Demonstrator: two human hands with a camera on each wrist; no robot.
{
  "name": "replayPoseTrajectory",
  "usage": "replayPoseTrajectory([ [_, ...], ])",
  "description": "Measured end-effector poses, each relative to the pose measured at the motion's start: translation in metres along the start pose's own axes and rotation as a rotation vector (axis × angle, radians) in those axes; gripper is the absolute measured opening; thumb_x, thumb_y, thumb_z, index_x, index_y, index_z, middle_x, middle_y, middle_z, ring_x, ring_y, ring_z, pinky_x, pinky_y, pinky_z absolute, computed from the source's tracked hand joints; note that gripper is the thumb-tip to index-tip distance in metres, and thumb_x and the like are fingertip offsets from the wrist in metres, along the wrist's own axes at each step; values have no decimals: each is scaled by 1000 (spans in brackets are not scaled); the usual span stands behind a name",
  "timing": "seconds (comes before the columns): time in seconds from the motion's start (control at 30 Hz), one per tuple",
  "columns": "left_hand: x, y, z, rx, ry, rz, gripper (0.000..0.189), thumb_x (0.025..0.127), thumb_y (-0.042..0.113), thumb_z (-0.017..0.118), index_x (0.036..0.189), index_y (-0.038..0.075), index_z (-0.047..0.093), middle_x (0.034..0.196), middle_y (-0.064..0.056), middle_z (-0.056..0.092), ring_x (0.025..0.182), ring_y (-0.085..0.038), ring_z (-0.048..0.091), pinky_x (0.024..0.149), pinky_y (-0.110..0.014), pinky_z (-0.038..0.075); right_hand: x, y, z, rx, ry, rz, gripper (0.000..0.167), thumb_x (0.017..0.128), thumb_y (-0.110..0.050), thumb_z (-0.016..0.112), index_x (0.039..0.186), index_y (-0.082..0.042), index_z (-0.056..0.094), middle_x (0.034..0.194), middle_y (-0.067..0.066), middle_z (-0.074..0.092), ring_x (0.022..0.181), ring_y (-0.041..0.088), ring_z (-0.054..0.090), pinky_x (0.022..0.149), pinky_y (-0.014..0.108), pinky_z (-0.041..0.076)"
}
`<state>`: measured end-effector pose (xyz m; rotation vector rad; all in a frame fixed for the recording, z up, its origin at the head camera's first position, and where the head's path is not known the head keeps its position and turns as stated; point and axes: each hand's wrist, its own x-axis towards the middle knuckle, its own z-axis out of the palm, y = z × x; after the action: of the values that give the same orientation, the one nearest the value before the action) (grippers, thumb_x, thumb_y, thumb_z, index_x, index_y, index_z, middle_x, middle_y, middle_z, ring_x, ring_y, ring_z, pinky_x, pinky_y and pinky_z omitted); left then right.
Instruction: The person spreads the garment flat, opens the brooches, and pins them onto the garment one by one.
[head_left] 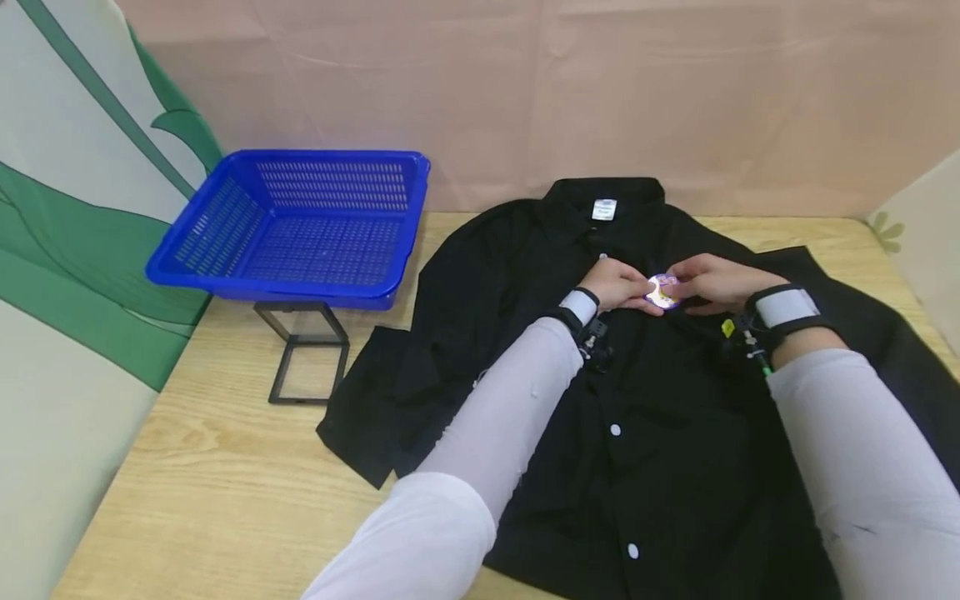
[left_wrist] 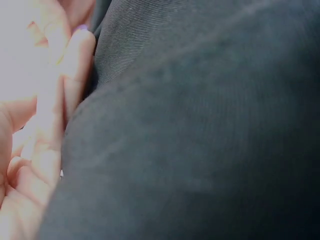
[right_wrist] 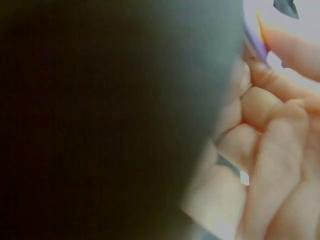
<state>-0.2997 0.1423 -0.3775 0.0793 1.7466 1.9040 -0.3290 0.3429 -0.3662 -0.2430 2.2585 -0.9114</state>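
A black long-sleeved shirt (head_left: 555,467) with white buttons lies spread on the table, its collar away from me. Over its upper front, both hands meet at a small round badge (head_left: 661,293) with a purple, white and yellow face. My left hand (head_left: 617,285) pinches the badge by its left edge. From the other side my right hand (head_left: 716,280) grips it, thumb on the face and the other fingers curled behind, as the right wrist view shows. The badge's purple rim (right_wrist: 256,42) shows edge-on there. Dark cloth (left_wrist: 190,140) fills most of the left wrist view; the badge's back is hidden.
A blue plastic basket (head_left: 408,242) rests at the back left on a black metal frame stand (head_left: 273,379). The wooden table (head_left: 225,475) shows left of the shirt. Behind the table hangs a pinkish-beige cloth (head_left: 480,92).
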Motion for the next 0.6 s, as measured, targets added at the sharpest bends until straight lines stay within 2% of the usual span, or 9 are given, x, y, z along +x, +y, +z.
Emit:
replayPoseTrajectory([
  [0.1, -5, 4, -2, 41, -14, 6, 23, 96, -7, 56, 114, -21, 62, 114, -35, 65, 105, -45, 65, 94, -38, 52, 3, -10, -2, -78, -70, 37, 35, 103, -10, 43, 128, 15, 41, 111, 17, 54, 106, 26, 53, 92, 58, 54],
  [0.2, -6, 6, -2, 76, -10, 10, 23, 96, -7, 56, 113, -21, 63, 114, -34, 66, 104, -44, 66, 92, -36, 54, 4, -17, -6, -104, -107, 70, 37, 103, -11, 43, 128, 16, 37, 111, 21, 52, 108, 31, 51, 87, 55, 56],
  [0.3, -5, 6, -1, 126, 21, 16, 21, 95, -6, 58, 110, -19, 66, 110, -32, 68, 102, -41, 68, 88, -33, 56, 5, -16, -9, -94, -106, 86, 38, 103, -14, 46, 128, 14, 39, 107, 15, 55, 104, 26, 52, 83, 49, 57],
  [0.4, -4, 4, 0, 153, 46, 18, 20, 95, -4, 60, 108, -17, 67, 108, -31, 69, 101, -39, 69, 87, -31, 56, 8, -10, -9, -52, -91, 81, 31, 102, -14, 49, 123, 9, 46, 101, 4, 59, 98, 18, 54, 82, 45, 56],
  [0.6, -6, 3, -2, 64, -3, 7, 24, 96, -5, 57, 112, -21, 63, 111, -37, 65, 106, -44, 65, 95, -39, 52, 10, -4, -9, -11, -87, 65, 17, 102, -15, 51, 109, 0, 53, 95, -2, 58, 95, 15, 52, 79, 39, 54],
])
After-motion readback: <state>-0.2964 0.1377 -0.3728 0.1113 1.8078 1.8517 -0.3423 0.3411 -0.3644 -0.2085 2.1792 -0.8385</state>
